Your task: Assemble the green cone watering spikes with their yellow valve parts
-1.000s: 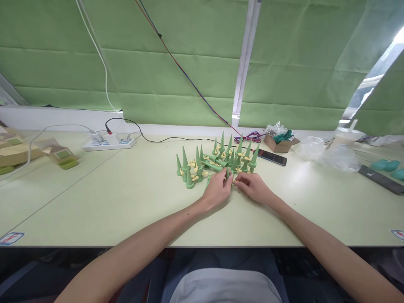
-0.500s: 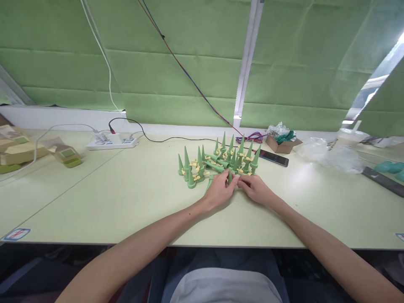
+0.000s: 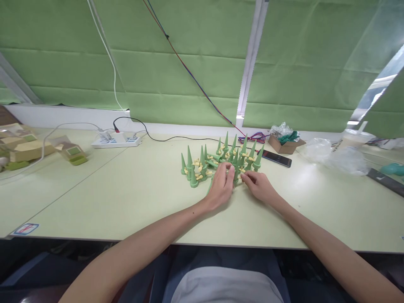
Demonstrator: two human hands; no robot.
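Note:
Several green cones with flanged bases stand in a cluster on the table, small yellow pieces attached to or lying among them; one cone (image 3: 193,178) is at the near left. My left hand (image 3: 222,185) is closed around a green cone (image 3: 236,173) at the near side, its fingers hiding part of it. Beside that cone, my right hand (image 3: 259,186) pinches a small yellow piece at its fingertips, mostly hidden. Green tubes (image 3: 213,161) lie on their sides in the middle of the cluster, behind my left hand.
A phone (image 3: 277,158) lies behind the cones on the right, near a small cardboard box (image 3: 285,146). Farther right are a plastic bag (image 3: 345,160) and a drink cup (image 3: 353,138). A power strip (image 3: 116,142) and cardboard pieces (image 3: 31,151) are at the left.
The held cone has moved a little away from me, closer to the standing cones. My left hand's fingers have lifted and reached forward; my right fingertips have separated slightly from the left hand.

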